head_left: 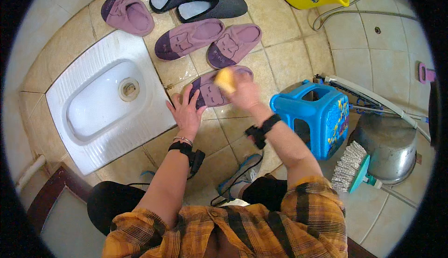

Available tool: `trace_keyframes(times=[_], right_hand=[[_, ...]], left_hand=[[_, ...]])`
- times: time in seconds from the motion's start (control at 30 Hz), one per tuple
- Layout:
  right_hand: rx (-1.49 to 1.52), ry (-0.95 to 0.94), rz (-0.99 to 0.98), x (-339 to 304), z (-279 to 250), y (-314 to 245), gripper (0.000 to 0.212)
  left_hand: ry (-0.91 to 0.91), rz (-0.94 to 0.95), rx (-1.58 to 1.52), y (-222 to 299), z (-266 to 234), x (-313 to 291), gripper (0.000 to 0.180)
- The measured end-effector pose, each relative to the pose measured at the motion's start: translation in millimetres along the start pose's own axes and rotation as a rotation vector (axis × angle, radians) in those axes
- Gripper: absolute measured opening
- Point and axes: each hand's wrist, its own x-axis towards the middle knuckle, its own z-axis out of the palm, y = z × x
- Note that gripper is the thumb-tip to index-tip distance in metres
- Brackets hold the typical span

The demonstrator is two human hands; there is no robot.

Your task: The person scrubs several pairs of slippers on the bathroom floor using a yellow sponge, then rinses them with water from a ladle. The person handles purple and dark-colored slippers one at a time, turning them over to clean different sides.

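held slipper [213,95]: long axis aslant, toe leftward

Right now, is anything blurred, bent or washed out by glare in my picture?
Head view: the right hand and the yellow block in it are motion-blurred; head view: the left hand on the slipper looks sharper; head view: fisheye distortion bows lines toward the black rim; head view: small glints dot the floor beside the white toilet.
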Motion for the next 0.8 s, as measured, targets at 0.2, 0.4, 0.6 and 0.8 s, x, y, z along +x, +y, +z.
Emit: trace_keyframes(times=[0.2,0.4,0.6,0.8], right_hand=[[-0.074,-0.011,0.154,11,16,16,0.07],[-0.075,-0.092,0.184,11,-14,22,0.075],[0.031,-0.063,-0.087,23,35,-36,0.072],[-0.293,-0.154,0.3,13,-28,65,0.075]], left_hand=[[0.035,0.029,0.002,-3,-4,-1,0.06],[0.001,-0.006,-0.029,2,-3,-1,0.059],[-0.035,-0.012,0.022,-2,-4,0,0.057],[-0.113,-0.052,-0.007,3,-10,2,0.055]])
